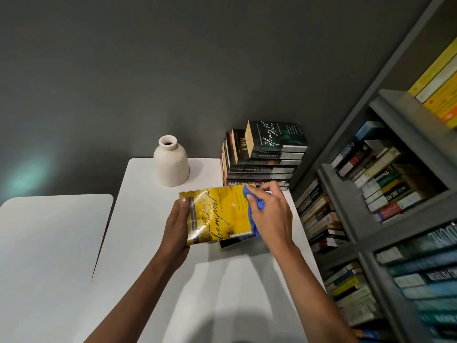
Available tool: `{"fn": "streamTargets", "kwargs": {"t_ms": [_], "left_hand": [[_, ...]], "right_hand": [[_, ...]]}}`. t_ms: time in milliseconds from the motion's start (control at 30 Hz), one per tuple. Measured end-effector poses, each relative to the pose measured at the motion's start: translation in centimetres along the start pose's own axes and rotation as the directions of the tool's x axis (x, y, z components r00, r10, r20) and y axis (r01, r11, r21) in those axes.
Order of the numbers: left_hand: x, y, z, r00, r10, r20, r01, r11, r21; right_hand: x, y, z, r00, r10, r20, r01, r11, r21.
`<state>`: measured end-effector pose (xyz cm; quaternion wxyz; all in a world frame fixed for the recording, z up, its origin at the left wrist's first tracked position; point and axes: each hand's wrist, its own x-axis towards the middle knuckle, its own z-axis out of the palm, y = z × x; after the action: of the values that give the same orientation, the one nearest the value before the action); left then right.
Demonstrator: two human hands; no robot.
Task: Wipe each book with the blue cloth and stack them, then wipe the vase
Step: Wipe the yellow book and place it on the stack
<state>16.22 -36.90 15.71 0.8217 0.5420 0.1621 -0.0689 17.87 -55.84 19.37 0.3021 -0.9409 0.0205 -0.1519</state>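
Note:
My left hand (178, 225) grips the spine edge of a yellow paperback (217, 214), holding it above the white table (153, 243). My right hand (268, 214) holds the bunched blue cloth (249, 194) against the book's right side. Under the yellow book lies another book (231, 242), mostly hidden. A stack of dark books (264, 164) stands at the table's back right corner, some lying flat and some upright behind. The cream ceramic vase (171, 162) stands upright at the back of the table, left of the stack.
A grey bookshelf (371, 194) packed with books runs along the right side, close to the table's edge. A second white table (49, 243) sits to the left across a narrow gap. A dark grey wall closes off the back.

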Motion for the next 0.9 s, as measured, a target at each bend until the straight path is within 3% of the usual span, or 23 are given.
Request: {"fn": "streamTargets", "kwargs": {"t_ms": [200, 400, 600, 800, 900], "left_hand": [[0.2, -0.1, 0.2, 0.998, 0.011, -0.054, -0.011, 1.000, 0.001], [-0.1, -0.1, 0.2, 1.000, -0.025, 0.009, 0.025, 1.000, 0.011], [0.3, 0.8, 0.1, 1.000, 0.020, 0.018, -0.020, 1.000, -0.013], [-0.2, 0.6, -0.5, 0.996, 0.020, 0.088, -0.020, 1.000, -0.003], [-0.1, 1.0, 0.3, 0.995, 0.027, 0.095, -0.025, 1.000, -0.019]], "right_hand": [[-2.8, -0.5, 0.4, 0.968, -0.234, 0.087, 0.239, 0.970, -0.046], [-0.2, 0.7, -1.0, 0.996, -0.093, 0.007, 0.093, 0.986, -0.136], [-2.5, -2.5, -0.2, 0.959, -0.278, 0.059, 0.282, 0.955, -0.087], [0.3, -0.3, -1.7, 0.996, -0.073, -0.042, 0.066, 0.985, -0.157], [-0.1, -3.7, -0.8, 0.986, -0.162, -0.029, 0.156, 0.977, -0.148]]}}
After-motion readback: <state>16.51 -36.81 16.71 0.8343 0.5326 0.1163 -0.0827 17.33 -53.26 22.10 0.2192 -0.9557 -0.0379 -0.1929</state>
